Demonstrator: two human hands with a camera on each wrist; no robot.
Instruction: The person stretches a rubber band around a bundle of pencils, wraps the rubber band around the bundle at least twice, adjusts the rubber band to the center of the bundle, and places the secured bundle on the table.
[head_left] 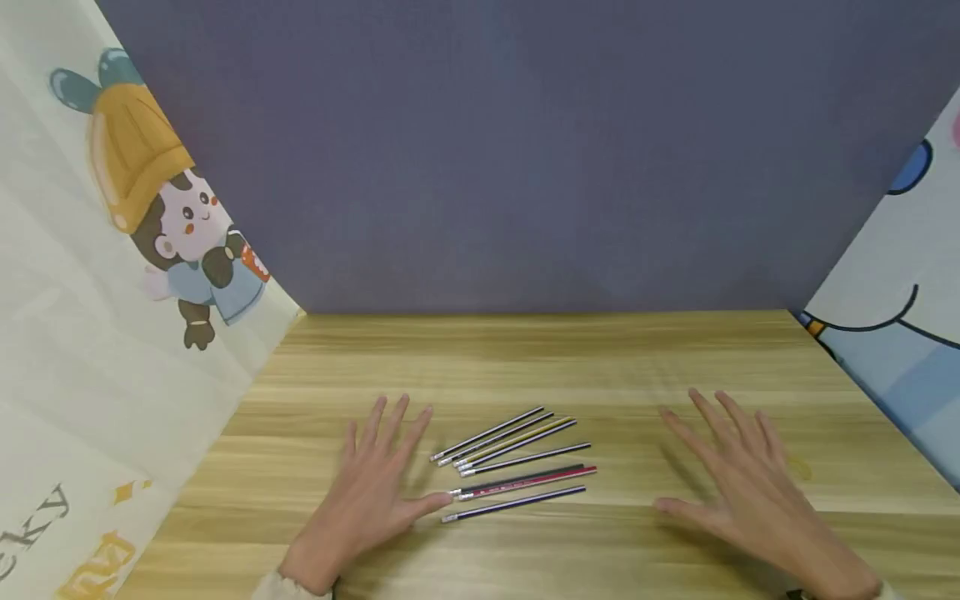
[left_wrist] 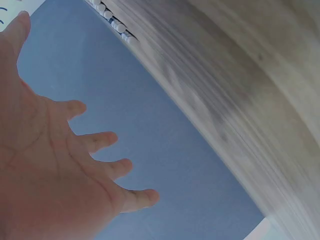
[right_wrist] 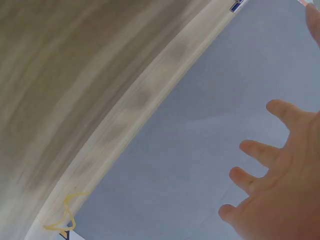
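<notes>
Several pencils lie loosely fanned on the wooden table, their eraser ends toward the left. Among the dark ones are a yellow pencil and a red pencil; a dark blue pencil lies closest to the person. My left hand is spread beside the eraser ends, holding nothing, its thumb tip by the red pencil's end. White pencil ends show at the top of the left wrist view. Fingers apart and holding nothing, my right hand is over the table, right of the pencils. A yellow rubber band lies beyond it.
The wooden table ends at a grey-blue upright panel at the back. A white sheet with a cartoon figure hangs along the left. Another printed sheet borders the right side.
</notes>
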